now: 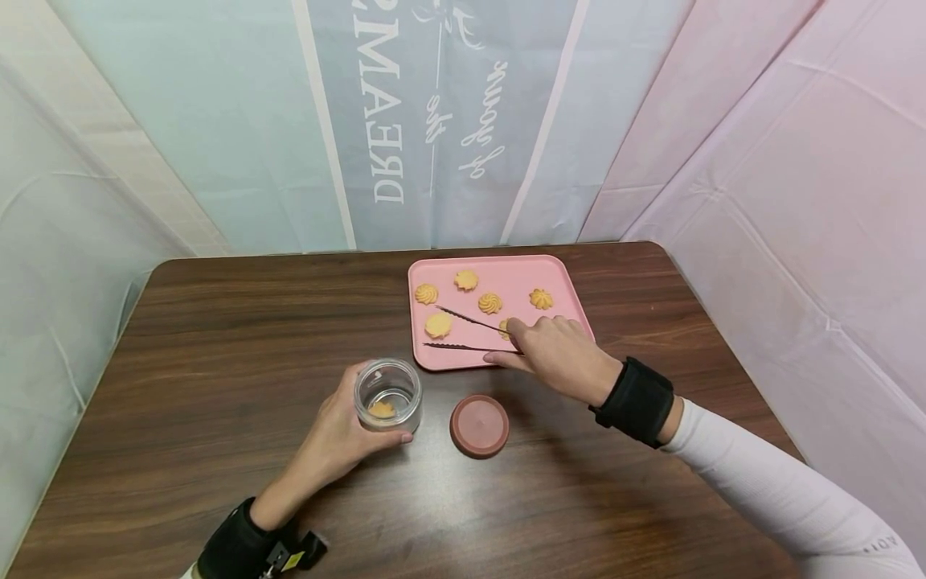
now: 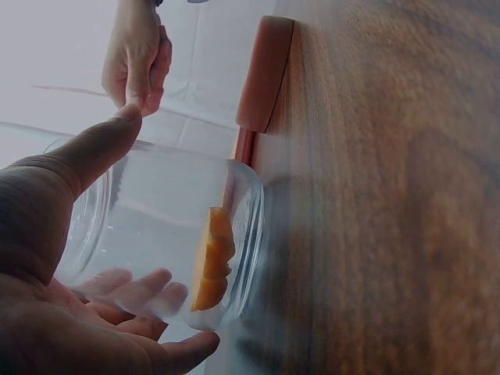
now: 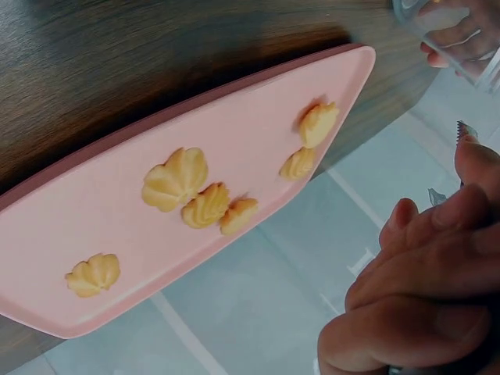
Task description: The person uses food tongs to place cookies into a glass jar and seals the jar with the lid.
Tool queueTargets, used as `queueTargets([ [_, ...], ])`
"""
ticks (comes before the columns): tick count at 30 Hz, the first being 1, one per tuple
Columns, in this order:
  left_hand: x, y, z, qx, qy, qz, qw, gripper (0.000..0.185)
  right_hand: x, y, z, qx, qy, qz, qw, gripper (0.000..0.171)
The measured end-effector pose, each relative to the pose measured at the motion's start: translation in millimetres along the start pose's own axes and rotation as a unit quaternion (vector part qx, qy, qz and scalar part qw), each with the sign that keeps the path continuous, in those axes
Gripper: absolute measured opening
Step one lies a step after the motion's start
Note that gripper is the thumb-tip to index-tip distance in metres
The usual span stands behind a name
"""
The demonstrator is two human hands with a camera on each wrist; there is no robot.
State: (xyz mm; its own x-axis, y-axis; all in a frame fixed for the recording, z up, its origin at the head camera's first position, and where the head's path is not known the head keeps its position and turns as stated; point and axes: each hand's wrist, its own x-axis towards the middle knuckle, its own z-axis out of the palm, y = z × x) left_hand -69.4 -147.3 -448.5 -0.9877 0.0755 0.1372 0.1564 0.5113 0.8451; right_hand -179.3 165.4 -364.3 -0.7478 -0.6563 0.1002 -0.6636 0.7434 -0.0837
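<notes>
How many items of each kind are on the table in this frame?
Cookies: 7 (6 on tray, 1 in jar)
Glass jar: 1
Lid: 1
Pink tray: 1
Tongs: 1
Total: 11

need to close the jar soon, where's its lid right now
In the head view the round brown lid lies flat on the wooden table, just right of the glass jar and in front of the pink tray.

Soft even light, blurry wrist views
</notes>
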Motion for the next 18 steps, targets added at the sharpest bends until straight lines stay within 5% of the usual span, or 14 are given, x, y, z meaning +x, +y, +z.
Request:
queueTargets([
  [18,0.3,2.3,-1.3,-0.006,-0.002,-0.005,1.0,0.101,7.8,17.9,4.7,0.0,-0.023,0.014,1.0,0.047],
])
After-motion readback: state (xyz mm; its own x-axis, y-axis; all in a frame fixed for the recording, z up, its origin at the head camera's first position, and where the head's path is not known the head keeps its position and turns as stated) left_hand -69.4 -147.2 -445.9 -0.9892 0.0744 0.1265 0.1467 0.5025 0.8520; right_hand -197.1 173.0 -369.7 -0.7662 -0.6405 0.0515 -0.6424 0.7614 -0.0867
